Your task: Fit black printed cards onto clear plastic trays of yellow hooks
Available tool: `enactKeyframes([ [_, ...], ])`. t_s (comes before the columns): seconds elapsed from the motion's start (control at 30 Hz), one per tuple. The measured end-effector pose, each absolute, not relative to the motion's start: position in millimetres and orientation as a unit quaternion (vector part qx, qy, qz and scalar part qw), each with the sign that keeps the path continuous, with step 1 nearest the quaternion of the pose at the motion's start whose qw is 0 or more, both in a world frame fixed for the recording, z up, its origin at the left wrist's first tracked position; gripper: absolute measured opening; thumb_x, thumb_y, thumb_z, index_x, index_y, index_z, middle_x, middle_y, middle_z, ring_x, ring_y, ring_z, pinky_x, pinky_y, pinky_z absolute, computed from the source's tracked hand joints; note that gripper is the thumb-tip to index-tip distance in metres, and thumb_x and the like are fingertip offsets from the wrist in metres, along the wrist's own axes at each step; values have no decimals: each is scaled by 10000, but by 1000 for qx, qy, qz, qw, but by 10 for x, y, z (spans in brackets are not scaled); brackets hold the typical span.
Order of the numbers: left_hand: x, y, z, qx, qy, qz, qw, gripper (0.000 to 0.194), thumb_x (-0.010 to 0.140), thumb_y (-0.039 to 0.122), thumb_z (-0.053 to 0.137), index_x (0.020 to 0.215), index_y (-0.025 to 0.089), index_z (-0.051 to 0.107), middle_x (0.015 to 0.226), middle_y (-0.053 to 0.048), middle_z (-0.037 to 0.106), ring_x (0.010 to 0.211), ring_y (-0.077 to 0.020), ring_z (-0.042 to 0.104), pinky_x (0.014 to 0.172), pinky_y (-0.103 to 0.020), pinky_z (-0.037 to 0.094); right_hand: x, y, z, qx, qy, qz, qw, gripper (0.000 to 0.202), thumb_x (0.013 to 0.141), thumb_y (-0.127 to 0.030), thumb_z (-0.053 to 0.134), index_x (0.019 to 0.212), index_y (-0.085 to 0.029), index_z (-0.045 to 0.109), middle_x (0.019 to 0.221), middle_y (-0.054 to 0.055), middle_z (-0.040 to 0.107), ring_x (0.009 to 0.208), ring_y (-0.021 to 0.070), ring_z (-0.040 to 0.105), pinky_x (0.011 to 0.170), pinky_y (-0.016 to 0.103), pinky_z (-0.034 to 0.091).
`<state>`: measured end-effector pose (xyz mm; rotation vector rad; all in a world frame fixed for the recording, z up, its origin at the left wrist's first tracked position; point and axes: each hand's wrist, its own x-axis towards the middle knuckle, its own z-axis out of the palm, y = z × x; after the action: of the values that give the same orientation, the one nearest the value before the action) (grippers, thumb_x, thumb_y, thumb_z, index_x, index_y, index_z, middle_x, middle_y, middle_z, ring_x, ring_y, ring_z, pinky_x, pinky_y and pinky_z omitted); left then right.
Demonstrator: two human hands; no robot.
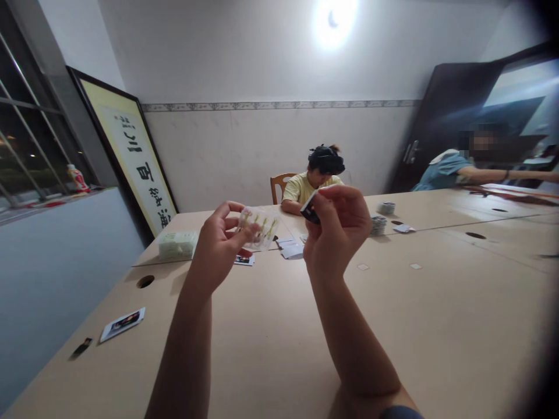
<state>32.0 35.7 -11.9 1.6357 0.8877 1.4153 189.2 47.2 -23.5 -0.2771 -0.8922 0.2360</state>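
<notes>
Clear plastic case [267, 228], with a row of slim yellow-green pieces showing through it, is up in the air over the table [262, 349], tilted to face us. Our left hand [219, 244] grasps it by its left side, thumb across the front and fingers at the edge and behind. Our right hand [335, 233] pinches a small black card [311, 210] with a pale edge between thumb and forefinger, its other fingers curled. The card and the case are apart, and we cannot tell what lies on the card's far side.

To handle both well, we should judge the case to be thin and bendy, so a light, even grip near its rim would serve better than pressing on its middle, where our thumb covers some of the pieces. Holding it fairly level seems wise, since we cannot tell whether it is sealed. The card looks best kept in that fingertip pinch, flat and without creasing it. Steady forearms would help us keep the two at one height in plain sight.

Beyond our hands, white papers [292, 249] lie on the table, and a person in a yellow top [297, 187] sits across from us.
</notes>
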Motion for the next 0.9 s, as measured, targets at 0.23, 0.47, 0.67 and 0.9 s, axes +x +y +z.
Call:
enactKeyframes([
  [0.23,316,300,-99,650,306,560,413,494,769,350,798,1166,240,525,774,11,727,667,-172,737,457,-191,577,1935,386,-209,-113,-480,133,860,87,792,-191,776,811,-237,705,714,-59,640,469,34,492,376,154,355],
  [0.47,331,261,-88,655,303,544,428,393,794,328,752,1073,240,491,799,12,700,687,-193,751,449,-212,591,1933,364,-229,-135,-550,107,817,121,765,-178,795,851,-260,773,771,-44,720,588,83,614,514,215,516],
  [0.67,325,265,-110,640,256,550,471,397,819,304,755,1101,236,483,909,9,703,753,-187,753,552,-286,670,1911,331,-215,-117,-578,194,784,183,746,-110,806,856,-253,785,814,-41,761,740,112,723,687,247,618],
  [0.9,322,261,-113,669,239,537,456,413,863,326,749,1156,236,473,861,12,713,744,-168,748,499,-206,629,1905,302,-187,-88,-600,286,742,210,769,-67,783,836,-265,802,788,-43,735,689,81,666,593,202,565],
])
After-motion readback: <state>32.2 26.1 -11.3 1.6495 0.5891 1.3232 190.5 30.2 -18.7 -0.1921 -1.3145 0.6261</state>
